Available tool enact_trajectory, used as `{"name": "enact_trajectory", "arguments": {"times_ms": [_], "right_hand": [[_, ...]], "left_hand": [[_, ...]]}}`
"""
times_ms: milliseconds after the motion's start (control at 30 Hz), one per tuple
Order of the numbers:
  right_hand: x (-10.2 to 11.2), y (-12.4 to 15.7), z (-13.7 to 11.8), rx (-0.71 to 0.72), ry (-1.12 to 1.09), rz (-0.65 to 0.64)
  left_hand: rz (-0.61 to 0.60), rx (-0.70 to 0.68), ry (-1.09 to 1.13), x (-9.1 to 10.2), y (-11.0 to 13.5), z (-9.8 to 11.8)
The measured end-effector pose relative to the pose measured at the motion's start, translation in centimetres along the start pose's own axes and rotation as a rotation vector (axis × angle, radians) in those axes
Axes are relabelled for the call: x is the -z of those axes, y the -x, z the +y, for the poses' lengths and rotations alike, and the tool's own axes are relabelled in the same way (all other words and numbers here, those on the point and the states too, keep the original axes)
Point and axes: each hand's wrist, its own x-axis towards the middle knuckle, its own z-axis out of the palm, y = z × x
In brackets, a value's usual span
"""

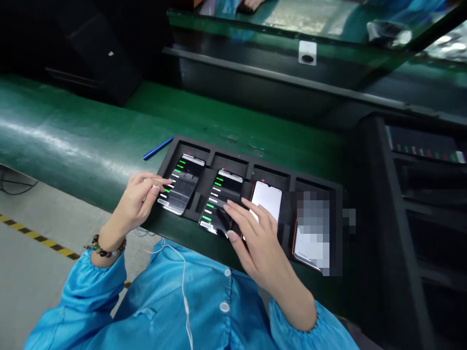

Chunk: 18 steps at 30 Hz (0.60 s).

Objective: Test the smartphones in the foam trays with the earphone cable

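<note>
A black foam tray point(250, 156) holds phones side by side in its compartments. Over the leftmost phone point(186, 182), lit with a dark list of green and white lines, my left hand point(140, 197) points its index finger at the lower left of the screen; the other fingers are bent. The second phone point(214, 206) shows a similar list. My right hand point(257, 238) is spread above it, fingertips at its right edge, covering part of the third phone point(268, 197), whose screen is white. A fourth phone point(308, 253) at the right is partly pixelated. Neither hand holds anything.
A blue pen point(158, 148) lies on the green bench point(91, 131) left of the tray. At the right stands a dark rack point(397, 194) with another lit screen. A white cable point(185, 291) hangs down my blue smock. Another person's hand point(251, 4) shows beyond the partition.
</note>
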Motion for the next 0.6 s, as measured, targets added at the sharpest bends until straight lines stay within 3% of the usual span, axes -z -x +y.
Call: {"name": "enact_trajectory", "arguments": {"times_ms": [167, 300, 367, 433, 500, 600], "right_hand": [[1.1, 0.8, 0.3, -0.052, 0.007, 0.001], [3.6, -0.4, 0.5, -0.04, 0.008, 0.001], [4.9, -2.5, 0.6, -0.012, -0.006, -0.023], [5.4, -5.7, 0.9, 0.009, -0.051, -0.087], [4.7, -9.7, 1.5, 0.021, -0.107, -0.179], [1.8, -15.5, 2.4, 0.025, -0.128, -0.279]], "left_hand": [[-0.056, -0.005, -0.013, -0.2, -0.5, -0.3], [0.017, 0.043, 0.038, 1.6, 0.7, -0.4], [-0.02, 0.124, 0.094, 2.6, 1.7, -0.3], [-0.145, 0.183, 0.148, 2.9, 2.8, -0.2], [-0.252, 0.188, 0.157, 2.3, 3.6, 0.1], [-0.283, 0.178, 0.116, 0.4, 4.4, 0.4]]}}
